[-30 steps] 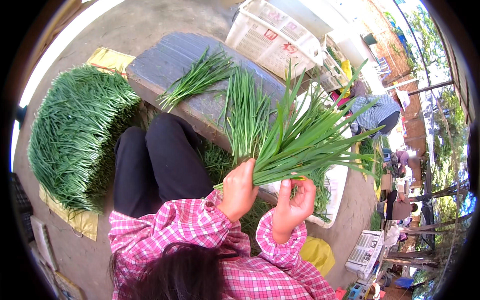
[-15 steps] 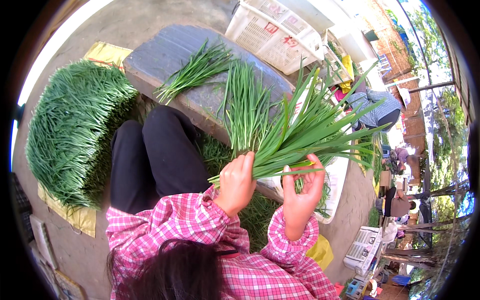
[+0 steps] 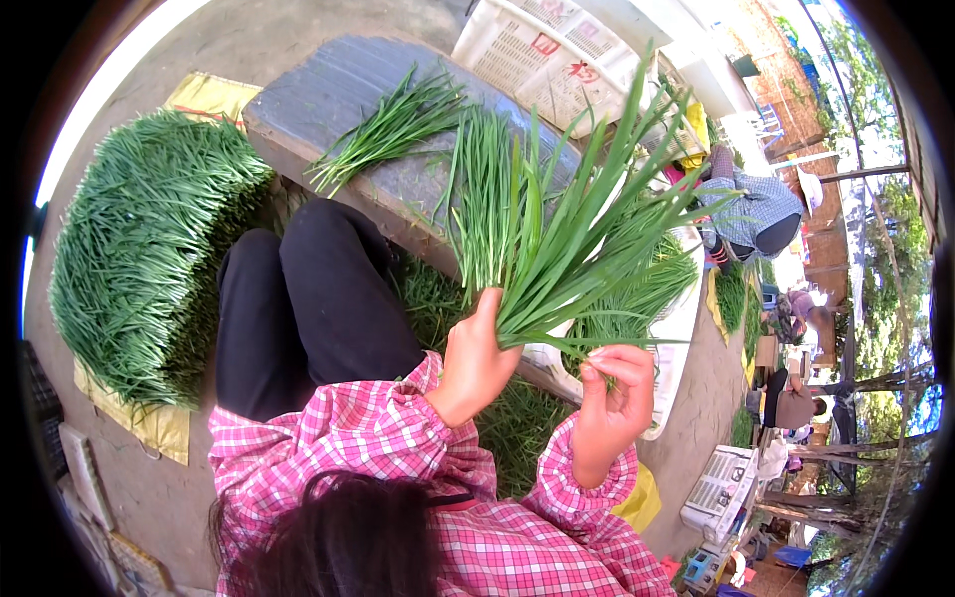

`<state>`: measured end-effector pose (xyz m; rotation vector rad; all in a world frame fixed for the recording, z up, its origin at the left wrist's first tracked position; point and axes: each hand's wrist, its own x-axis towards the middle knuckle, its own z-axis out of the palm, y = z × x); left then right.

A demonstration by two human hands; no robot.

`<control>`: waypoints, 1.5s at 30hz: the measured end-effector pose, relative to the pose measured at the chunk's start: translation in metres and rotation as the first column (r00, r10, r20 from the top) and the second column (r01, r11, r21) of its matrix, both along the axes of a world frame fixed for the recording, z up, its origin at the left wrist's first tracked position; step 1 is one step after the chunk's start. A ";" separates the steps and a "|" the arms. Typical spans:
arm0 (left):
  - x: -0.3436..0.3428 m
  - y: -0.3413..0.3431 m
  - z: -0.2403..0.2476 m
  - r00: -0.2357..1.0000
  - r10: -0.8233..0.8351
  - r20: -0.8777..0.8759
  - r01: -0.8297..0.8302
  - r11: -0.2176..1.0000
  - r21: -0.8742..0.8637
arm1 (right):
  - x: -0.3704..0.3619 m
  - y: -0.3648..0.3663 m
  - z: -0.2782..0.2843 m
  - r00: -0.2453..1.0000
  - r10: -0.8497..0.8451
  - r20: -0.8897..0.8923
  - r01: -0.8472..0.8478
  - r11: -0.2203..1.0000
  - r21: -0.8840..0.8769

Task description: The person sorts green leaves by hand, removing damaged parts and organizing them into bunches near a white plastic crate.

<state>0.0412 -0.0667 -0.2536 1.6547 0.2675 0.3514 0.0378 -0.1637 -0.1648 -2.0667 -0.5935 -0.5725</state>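
My left hand (image 3: 476, 358) is wrapped round the lower stalks of a bunch of garlic chives (image 3: 587, 244), whose long green leaves fan out up and to the right. Beside the bunch, my right hand (image 3: 619, 403) is closed in a pinch, thumb against fingertips, near some drooping leaves. What sits in that pinch, if anything, is too small to make out. Behind my left hand, a sorted bundle of chives (image 3: 482, 189) lies on a grey bench board (image 3: 328, 95). A smaller bundle (image 3: 393, 129) rests farther left on the same board.
A large heap of chives (image 3: 149, 259) stands on yellow sacking (image 3: 134, 423) at the left. More chives lie in a white tray (image 3: 681, 348) at the right, and loose ones (image 3: 512, 438) lie below the bench. White crates (image 3: 537, 65) stand beyond. Another person (image 3: 756, 214) bends over farther right.
The bunch has swung more upright in my left hand. My right hand has moved slightly down and right, away from the leaves, its fingers drawing into a pinch.
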 end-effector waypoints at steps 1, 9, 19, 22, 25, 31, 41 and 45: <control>0.001 0.000 0.001 1.000 0.015 -0.022 -0.016 0.999 -0.036 | -0.005 0.001 0.003 1.000 -0.017 0.007 0.017 0.999 -0.031; 0.007 0.008 -0.005 0.992 -0.114 0.044 0.119 0.824 -0.554 | -0.018 -0.002 -0.009 0.992 0.085 -0.089 -0.082 0.996 0.035; 0.005 0.028 0.014 0.744 -0.535 0.401 0.621 0.331 -0.711 | 0.006 -0.009 0.005 0.956 0.197 -0.217 -0.085 0.895 0.438; 0.005 0.024 0.016 0.792 -0.504 0.346 0.574 0.420 -0.703 | -0.002 -0.017 0.002 0.939 0.269 -0.213 -0.156 0.887 0.435; 0.004 0.034 0.008 0.832 -0.475 0.285 0.510 0.455 -0.730 | -0.010 -0.012 -0.006 0.913 0.347 -0.216 -0.237 0.880 0.413; 0.010 0.033 0.005 0.851 -0.425 0.308 0.474 0.368 -0.800 | -0.013 -0.026 -0.010 0.919 0.310 -0.245 -0.165 0.864 0.475; 0.012 0.038 0.010 0.905 -0.360 0.227 0.398 0.528 -0.750 | -0.011 -0.037 -0.004 0.924 0.331 -0.191 -0.195 0.838 0.510; 0.010 0.036 0.020 0.947 -0.274 0.166 0.294 0.543 -0.787 | -0.012 -0.039 -0.007 0.964 0.254 -0.076 -0.212 0.909 0.358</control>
